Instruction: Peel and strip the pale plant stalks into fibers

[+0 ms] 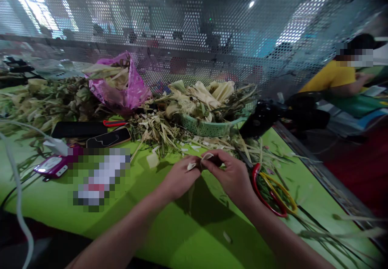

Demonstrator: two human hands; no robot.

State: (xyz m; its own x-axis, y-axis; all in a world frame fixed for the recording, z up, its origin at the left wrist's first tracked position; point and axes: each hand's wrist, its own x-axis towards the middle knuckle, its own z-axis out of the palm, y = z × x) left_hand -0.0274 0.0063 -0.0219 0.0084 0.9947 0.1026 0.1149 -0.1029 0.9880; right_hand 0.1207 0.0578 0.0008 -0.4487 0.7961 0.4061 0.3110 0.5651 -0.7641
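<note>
Both my hands meet over the green table (188,228). My left hand (181,176) is closed, pinching a pale strip of leaf (191,165). My right hand (232,174) is closed too, gripping the other end of the strip (207,155) between thumb and fingers. The strip is folded between the two hands. Red and yellow handled scissors (273,194) lie just right of my right hand.
A green basket (209,128) full of pale leaves stands behind my hands, with a pink plastic bag (121,85) of leaves to its left. Phones (107,138) and a white cable (18,188) lie at left. A perforated screen stands behind; a person in yellow (336,79) sits at right.
</note>
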